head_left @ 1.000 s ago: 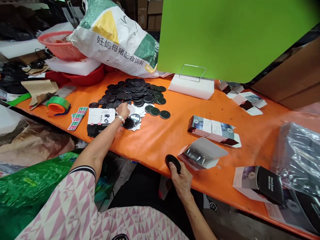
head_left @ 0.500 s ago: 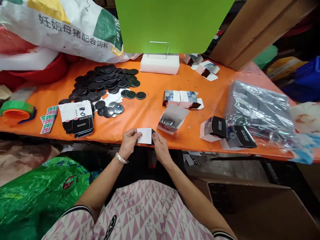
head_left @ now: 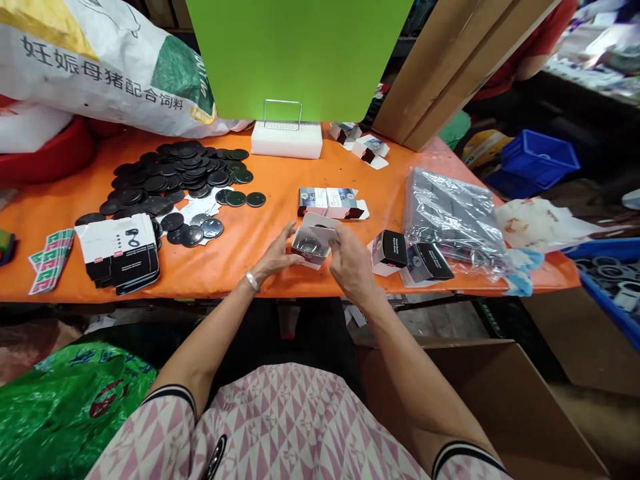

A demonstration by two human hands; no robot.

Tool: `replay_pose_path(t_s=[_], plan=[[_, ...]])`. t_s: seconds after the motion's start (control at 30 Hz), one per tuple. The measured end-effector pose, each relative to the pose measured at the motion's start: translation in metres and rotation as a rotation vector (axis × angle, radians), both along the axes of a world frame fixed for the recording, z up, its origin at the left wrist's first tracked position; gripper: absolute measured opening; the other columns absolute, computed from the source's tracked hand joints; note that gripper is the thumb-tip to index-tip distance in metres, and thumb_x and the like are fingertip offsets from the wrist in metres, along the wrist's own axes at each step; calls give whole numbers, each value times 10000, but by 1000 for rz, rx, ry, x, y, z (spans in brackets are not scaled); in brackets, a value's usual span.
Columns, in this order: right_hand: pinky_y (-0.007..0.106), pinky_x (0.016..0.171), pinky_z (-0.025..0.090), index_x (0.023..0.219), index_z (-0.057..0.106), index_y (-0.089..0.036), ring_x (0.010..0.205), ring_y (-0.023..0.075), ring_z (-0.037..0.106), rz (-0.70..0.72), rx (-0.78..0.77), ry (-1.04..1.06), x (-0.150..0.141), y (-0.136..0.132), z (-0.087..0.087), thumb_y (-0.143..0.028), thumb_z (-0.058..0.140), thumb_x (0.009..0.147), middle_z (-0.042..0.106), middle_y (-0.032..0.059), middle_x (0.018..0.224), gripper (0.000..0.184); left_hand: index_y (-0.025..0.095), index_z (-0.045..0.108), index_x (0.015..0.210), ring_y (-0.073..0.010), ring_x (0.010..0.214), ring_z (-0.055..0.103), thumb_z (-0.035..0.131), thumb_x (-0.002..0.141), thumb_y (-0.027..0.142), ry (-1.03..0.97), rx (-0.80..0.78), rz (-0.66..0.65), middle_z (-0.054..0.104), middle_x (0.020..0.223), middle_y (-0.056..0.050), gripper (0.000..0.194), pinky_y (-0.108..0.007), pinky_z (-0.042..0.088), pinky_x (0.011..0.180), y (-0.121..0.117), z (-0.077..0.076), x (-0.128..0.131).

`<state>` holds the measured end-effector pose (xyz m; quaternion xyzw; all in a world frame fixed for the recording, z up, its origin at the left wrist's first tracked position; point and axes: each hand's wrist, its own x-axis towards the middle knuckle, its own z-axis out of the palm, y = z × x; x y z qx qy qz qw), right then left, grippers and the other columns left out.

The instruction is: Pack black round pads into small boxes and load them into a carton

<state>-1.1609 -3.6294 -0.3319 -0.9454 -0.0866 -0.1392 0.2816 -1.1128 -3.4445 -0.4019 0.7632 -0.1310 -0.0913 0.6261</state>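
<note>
My right hand (head_left: 353, 263) is closed on a white card (head_left: 324, 233), which it holds at the mouth of a small open carton (head_left: 306, 249). A dark edge shows by the card; the rest of what the fingers grip is hidden. My left hand (head_left: 277, 259) is at the carton's left side, with thumb and fingers apart; whether it touches the carton is hard to see. Behind the carton lie small printed boxes (head_left: 327, 201), side by side. Two black-topped cartons (head_left: 390, 248) stand just right of my right hand.
On the orange table (head_left: 280, 175) lie a heap of black discs (head_left: 175, 170), a stack of flattened cartons (head_left: 120, 253) and green-red labels (head_left: 53, 260). Plastic-wrapped grey packs (head_left: 450, 213) sit at right. A white foam block (head_left: 287, 141) stands below a green panel (head_left: 300, 60).
Both hands have moved forward from the table's front edge to the open carton. The card has gone from between both hands to the right hand. The view has swung right.
</note>
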Motion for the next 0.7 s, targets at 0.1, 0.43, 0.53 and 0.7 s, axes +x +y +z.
replay_pose_path(t_s=[0.1,0.43,0.53,0.7], plan=[[357,769,377,1003,619,-139,912,276,566,106,-340,12,24,6,15,-129,413,889,671,148,954,236,141,600,1214,-231,989,631,795,588,214,36,-23,-4,690,1068,-80,659,-313,492,857,-11,-7,2],[350,784,338,1020,635,-104,914,269,590,379,-660,224,22,38,14,-141,431,945,685,165,956,221,176,614,1192,-238,1034,613,789,675,337,-75,30,51,673,1114,-80,569,-353,470,933,14,-12,-43],[331,750,343,1053,632,-114,900,248,595,405,-659,306,24,38,12,-155,438,951,685,145,968,224,171,597,1216,-240,1012,624,776,703,371,-106,35,43,666,1118,-90,579,-360,482,915,13,-15,-43],[287,671,337,1040,634,-163,904,205,553,310,-460,111,20,25,-2,-165,415,963,649,96,1029,232,168,584,1210,-241,1032,628,768,722,379,-129,2,46,657,1121,-89,563,-367,495,922,13,-22,-43]])
